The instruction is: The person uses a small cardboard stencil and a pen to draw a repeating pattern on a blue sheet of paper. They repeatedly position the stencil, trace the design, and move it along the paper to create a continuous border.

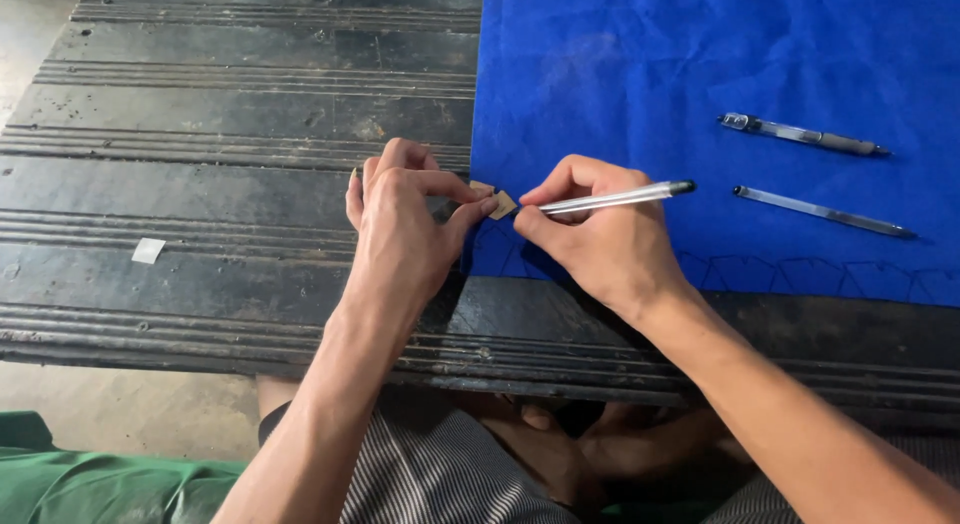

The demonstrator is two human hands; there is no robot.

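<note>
Head-worn camera, looking steeply down, close over the table (230, 114)

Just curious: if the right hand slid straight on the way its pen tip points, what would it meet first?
Probably the small tan template, right at the pen tip; just beyond it are the left hand fingers pinning it.

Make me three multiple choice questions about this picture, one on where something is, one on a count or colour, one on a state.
1. Where does the small white scrap lie?
A. on the dark wooden table
B. on the cloth
C. in a hand

2. How many pens lie loose on the blue cloth?
A. one
B. two
C. four

3. What is the right hand doing?
A. resting flat
B. gripping a pen
C. pointing up

Answers: 1 A, it sits on the planks left of the left hand. 2 B, two lie at right. 3 B, fingers pinch the pen, tip at a small tan template.
</note>
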